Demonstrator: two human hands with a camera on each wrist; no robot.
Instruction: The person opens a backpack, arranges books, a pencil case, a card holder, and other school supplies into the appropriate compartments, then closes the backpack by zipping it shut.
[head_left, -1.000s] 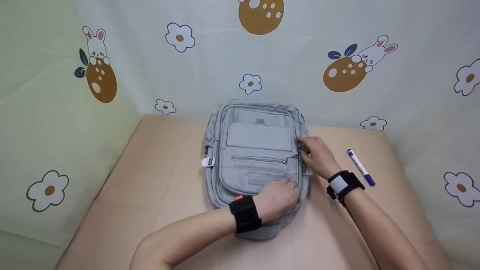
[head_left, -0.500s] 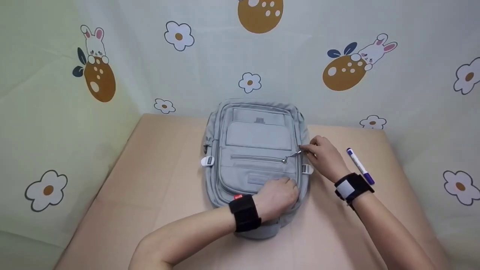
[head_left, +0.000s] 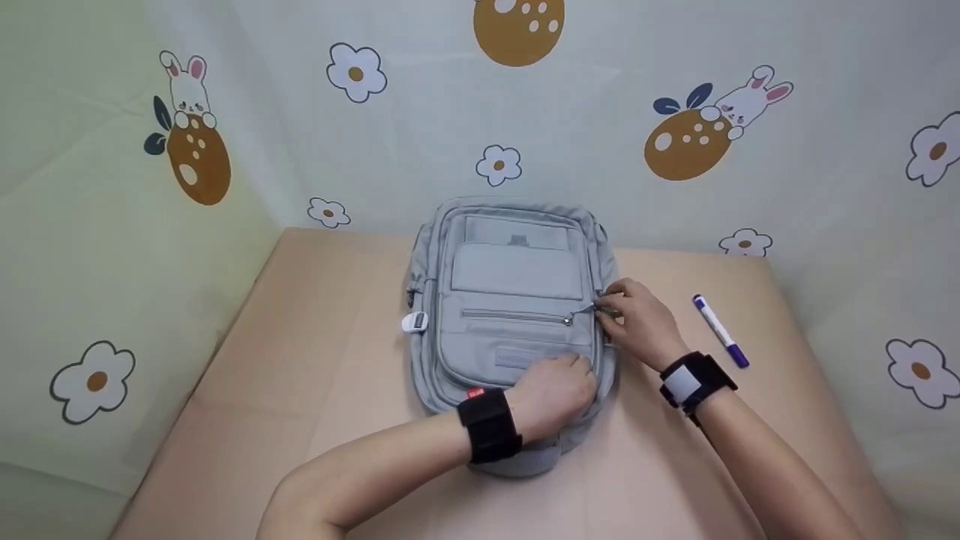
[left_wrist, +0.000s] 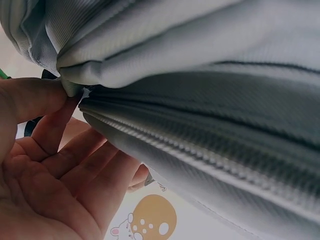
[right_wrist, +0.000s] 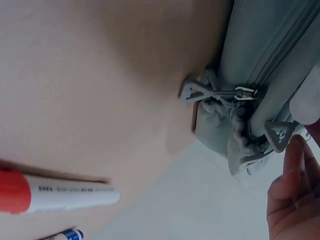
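The left hand [head_left: 555,397] grips the bag [head_left: 517,270] at its near right edge, thumb and forefinger pinching fabric beside a zip [left_wrist: 200,160] that gapes. The right hand [head_left: 637,322], farther out and to the right of the left, appears to pinch a pull [right_wrist: 277,137] at the bag's side; the fingertips are partly cut off. The bag lies on the table [head_left: 337,337], beneath the left hand and just left of the right.

The step in hand looks like working the zip along this side, left hand bracing, right hand on the pull. The next move probably calls for taut fabric and a smooth draw, clear of folds.

Counting outward: two hands, one bag, two triangular pulls (the second pull [right_wrist: 192,91] apart from the right fingers), one pocket zip [head_left: 514,317] left of the right hand, and two pens beyond that hand, one blue pen [head_left: 721,332] and one red pen [right_wrist: 55,192], seen only from the right wrist.
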